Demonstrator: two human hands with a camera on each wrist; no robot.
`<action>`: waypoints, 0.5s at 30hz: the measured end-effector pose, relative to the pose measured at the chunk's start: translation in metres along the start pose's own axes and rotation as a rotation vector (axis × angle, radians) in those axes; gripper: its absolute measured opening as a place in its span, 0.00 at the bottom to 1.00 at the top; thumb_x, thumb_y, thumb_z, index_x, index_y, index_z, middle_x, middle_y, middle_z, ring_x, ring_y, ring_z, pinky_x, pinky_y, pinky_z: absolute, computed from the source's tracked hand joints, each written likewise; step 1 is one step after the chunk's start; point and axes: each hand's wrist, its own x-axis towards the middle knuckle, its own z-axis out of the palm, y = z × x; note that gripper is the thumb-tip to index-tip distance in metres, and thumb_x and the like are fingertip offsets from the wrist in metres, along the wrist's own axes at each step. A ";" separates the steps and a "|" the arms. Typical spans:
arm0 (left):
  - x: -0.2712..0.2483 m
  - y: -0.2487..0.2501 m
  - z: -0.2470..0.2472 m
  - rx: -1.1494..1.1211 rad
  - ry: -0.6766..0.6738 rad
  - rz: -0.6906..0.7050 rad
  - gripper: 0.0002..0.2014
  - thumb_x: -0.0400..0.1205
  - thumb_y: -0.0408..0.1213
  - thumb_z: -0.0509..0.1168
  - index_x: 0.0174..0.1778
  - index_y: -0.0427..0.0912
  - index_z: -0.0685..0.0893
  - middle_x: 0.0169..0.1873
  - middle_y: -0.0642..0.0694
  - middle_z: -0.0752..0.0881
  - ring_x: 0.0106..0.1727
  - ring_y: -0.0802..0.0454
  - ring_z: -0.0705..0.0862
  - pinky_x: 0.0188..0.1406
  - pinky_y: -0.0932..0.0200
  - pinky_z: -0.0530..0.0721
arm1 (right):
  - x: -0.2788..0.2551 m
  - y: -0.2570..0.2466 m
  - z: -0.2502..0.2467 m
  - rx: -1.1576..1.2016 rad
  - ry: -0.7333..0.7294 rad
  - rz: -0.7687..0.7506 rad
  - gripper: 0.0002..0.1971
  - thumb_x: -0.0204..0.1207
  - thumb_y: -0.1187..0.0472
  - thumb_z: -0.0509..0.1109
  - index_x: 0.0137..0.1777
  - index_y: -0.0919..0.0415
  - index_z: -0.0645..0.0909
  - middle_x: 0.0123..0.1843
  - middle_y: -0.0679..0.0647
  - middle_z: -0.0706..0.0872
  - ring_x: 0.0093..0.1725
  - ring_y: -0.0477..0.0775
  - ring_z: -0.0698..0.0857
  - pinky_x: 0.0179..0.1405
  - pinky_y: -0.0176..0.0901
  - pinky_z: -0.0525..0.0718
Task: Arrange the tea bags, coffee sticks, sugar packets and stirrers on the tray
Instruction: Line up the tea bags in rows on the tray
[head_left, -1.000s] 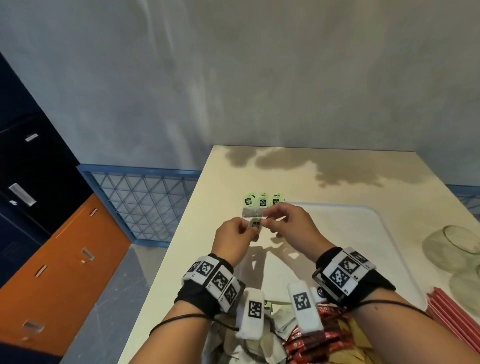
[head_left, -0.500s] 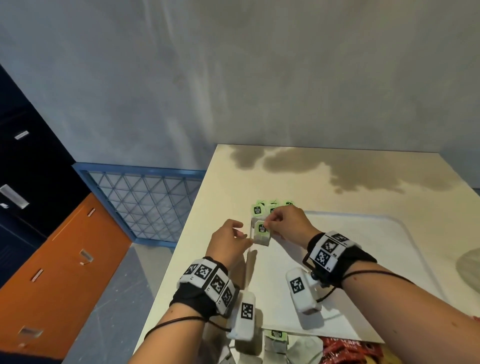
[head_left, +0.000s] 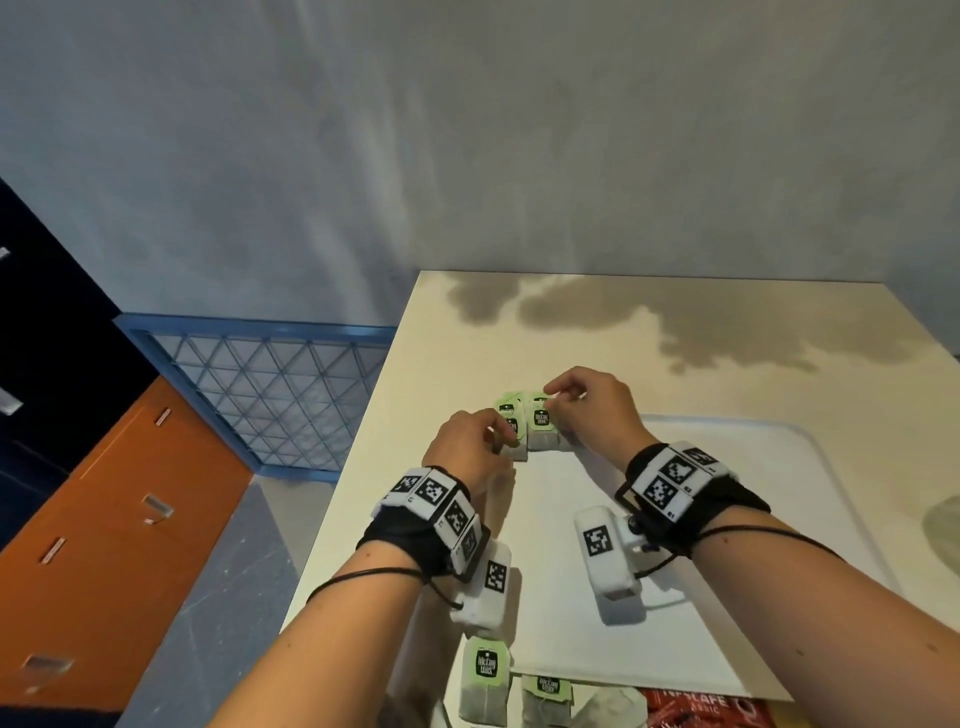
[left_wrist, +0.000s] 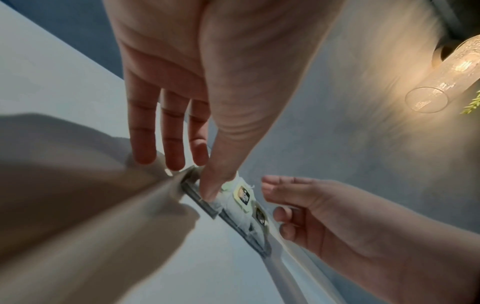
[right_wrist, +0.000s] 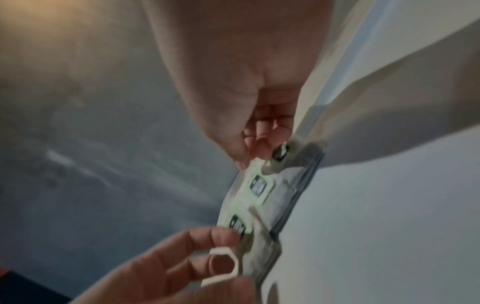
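Both hands at the tea bags on the tray's far left corner

On our cream bench (head_left: 727, 364) lies the white tray (head_left: 779, 493); our forearms cross its near part, and spare tea bags (head_left: 485, 680) and red coffee sticks (head_left: 701, 706) sit off its near edge. Our right hand (head_left: 592, 410) pinches the top of the row of tea bags (head_left: 540, 431), long axes running away from us, green tags at the far end. Our left hand (head_left: 467, 447) presses the leftmost bag, thumb straight in the left wrist view only, its grip loose. That view alone shows a lit glass lamp (left_wrist: 446, 82).
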 end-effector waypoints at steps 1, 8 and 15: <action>0.002 -0.001 0.001 0.004 -0.004 0.002 0.10 0.72 0.32 0.74 0.43 0.53 0.87 0.40 0.50 0.87 0.42 0.51 0.86 0.45 0.53 0.87 | 0.001 0.005 -0.007 -0.016 0.011 0.018 0.06 0.73 0.66 0.76 0.48 0.58 0.88 0.41 0.50 0.87 0.42 0.49 0.84 0.45 0.40 0.81; 0.013 -0.002 0.008 0.065 0.004 -0.003 0.12 0.71 0.30 0.74 0.41 0.55 0.86 0.40 0.52 0.86 0.45 0.51 0.85 0.46 0.58 0.84 | -0.007 0.036 -0.012 -0.044 -0.012 0.157 0.10 0.66 0.66 0.82 0.44 0.57 0.85 0.36 0.51 0.85 0.37 0.48 0.83 0.33 0.27 0.76; 0.001 0.006 -0.005 0.058 -0.024 -0.032 0.12 0.72 0.31 0.75 0.45 0.52 0.85 0.44 0.53 0.86 0.47 0.53 0.84 0.48 0.59 0.82 | -0.022 0.028 -0.015 -0.042 0.031 0.137 0.11 0.68 0.63 0.81 0.48 0.57 0.83 0.44 0.53 0.84 0.45 0.52 0.83 0.40 0.37 0.76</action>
